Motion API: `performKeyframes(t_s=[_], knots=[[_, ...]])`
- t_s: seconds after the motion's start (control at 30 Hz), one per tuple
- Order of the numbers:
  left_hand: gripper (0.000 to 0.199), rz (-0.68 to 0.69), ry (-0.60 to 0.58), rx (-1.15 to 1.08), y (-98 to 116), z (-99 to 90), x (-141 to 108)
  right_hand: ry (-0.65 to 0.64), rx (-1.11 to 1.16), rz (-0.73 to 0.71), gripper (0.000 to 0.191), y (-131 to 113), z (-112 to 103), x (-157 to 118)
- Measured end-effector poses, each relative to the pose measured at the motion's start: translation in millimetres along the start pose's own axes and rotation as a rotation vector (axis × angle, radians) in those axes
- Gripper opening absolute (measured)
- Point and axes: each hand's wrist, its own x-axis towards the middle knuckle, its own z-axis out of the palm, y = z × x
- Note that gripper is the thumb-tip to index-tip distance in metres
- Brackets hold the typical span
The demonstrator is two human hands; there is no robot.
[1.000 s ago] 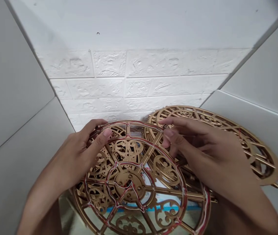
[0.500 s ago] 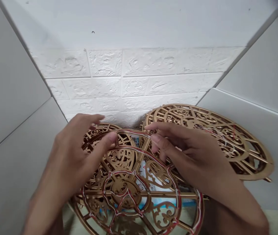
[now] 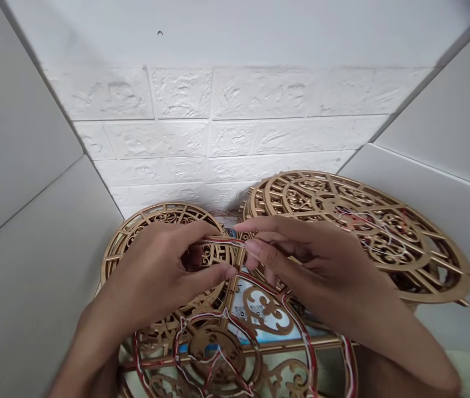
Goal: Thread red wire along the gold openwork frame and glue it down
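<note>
A gold round openwork frame (image 3: 296,344), tilted towards me, has red and white wires (image 3: 307,337) running along its rings and around its hub. My left hand (image 3: 166,265) curls its fingers over the far rim, the thumb reaching below it. Just to the right, my right hand (image 3: 313,260) pinches the wires on that same rim between thumb and index finger. The fingertips behind the rim are partly hidden, and the frame's near edge runs out of view.
Behind on the right lies a stack of similar gold frames (image 3: 425,265) with loose white and red wires on top. Another stack of gold frames (image 3: 112,257) is at the left. Blue and white printed packaging (image 3: 241,293) shows underneath. A white brick-pattern wall (image 3: 180,138) stands behind, grey panels on both sides.
My left hand has moved right and closed over the frame's far rim, near my right hand. The right hand stays pinched at the rim. The view has shifted slightly.
</note>
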Motion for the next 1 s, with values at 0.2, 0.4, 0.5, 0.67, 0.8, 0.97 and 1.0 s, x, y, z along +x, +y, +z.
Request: performKeyframes(t_s=[0.2, 0.4, 0.5, 0.67, 0.8, 0.97, 1.0], knots=[[0.021, -0.215, -0.068, -0.198, -2.4, -7.0, 0.7, 0.039, 0.004, 0.095, 0.020, 4.2, -1.7, 0.0], [0.024, -0.298, 0.114, -0.229, -6.8, -16.8, -4.0, 0.072, -0.133, 0.059, 0.021, 8.5, -11.9, -1.3], [0.029, -0.327, 0.222, -0.215, -8.8, -17.9, -4.7, 0.098, -0.165, 0.098, 0.022, 9.7, -14.8, -0.6], [0.032, -0.353, 0.305, -0.221, -5.9, -16.0, -3.2, 0.218, -0.247, 0.051, 0.019, 9.6, -16.1, 0.9], [0.026, -0.329, 0.335, -0.209, -1.8, -15.2, -5.0, 0.230, -0.267, 0.037, 0.017, 7.7, -14.6, -0.8], [0.025, -0.319, 0.352, -0.215, 2.5, -14.6, -5.8, 0.266, -0.233, 0.041, 0.015, 5.6, -11.8, -1.5], [0.026, -0.323, 0.355, -0.215, 3.4, -14.6, -5.6, 0.269, -0.233, 0.039, 0.015, 5.6, -11.1, -1.2]])
